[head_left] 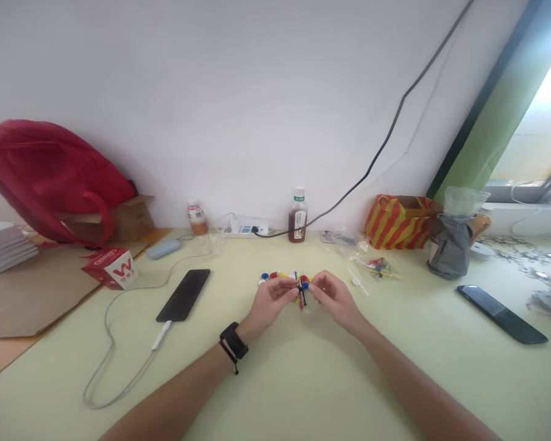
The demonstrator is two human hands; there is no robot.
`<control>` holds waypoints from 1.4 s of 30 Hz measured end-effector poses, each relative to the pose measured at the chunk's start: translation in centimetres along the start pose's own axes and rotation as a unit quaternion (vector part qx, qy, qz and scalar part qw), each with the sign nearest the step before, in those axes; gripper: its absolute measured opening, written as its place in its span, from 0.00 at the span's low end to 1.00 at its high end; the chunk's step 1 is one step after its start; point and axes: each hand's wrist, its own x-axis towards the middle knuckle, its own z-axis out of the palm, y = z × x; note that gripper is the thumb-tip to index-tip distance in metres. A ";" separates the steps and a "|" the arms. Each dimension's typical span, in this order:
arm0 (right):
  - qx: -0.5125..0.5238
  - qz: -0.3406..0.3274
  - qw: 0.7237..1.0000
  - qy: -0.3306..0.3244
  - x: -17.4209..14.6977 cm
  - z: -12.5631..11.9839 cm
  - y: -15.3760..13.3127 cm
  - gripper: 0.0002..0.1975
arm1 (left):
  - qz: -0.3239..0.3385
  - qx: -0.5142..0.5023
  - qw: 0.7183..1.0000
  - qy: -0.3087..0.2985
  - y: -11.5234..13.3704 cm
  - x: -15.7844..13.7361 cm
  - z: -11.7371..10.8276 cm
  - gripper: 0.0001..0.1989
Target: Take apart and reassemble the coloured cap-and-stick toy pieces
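Both hands meet over the middle of the table (275,380). My left hand (273,299), with a black watch (234,340) at the wrist, is closed, its thumb and fingers pinching a small black piece (302,296) of a colourful plastic assembly. From the other side my right hand (335,296) pinches the same assembly near a small blue round piece (305,286). Red, yellow and blue small parts (265,276) show just behind the fingers. The fingers hide much of the assembly, and its exact kind is too small to make out.
A phone (183,295) with a charging cable lies left, another dark phone (500,313) right. Behind stand a power strip (243,228), a dark drink bottle (297,217) and a second bottle (196,218). Right of the hands is a clear bag of coloured pieces (382,268). A red box (114,269) stands left.
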 end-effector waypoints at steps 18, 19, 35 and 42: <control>0.033 0.039 0.999 -0.007 -0.4 0.1 0.0 0.22 | 0.004 0.012 1.000 -0.001 -0.2 0.0 -0.1 0.18; 0.033 0.044 0.998 -0.016 -0.3 0.0 0.0 0.28 | 0.002 0.013 1.000 0.001 -0.1 0.0 -0.1 0.18; 0.016 0.021 0.997 -0.071 -0.4 0.4 -0.8 0.18 | 0.014 0.015 1.000 -0.012 -0.4 0.1 -0.2 0.17; 0.030 0.034 0.999 -0.028 -0.5 0.3 -0.5 0.21 | 0.014 0.011 1.000 -0.005 -0.3 0.1 -0.2 0.17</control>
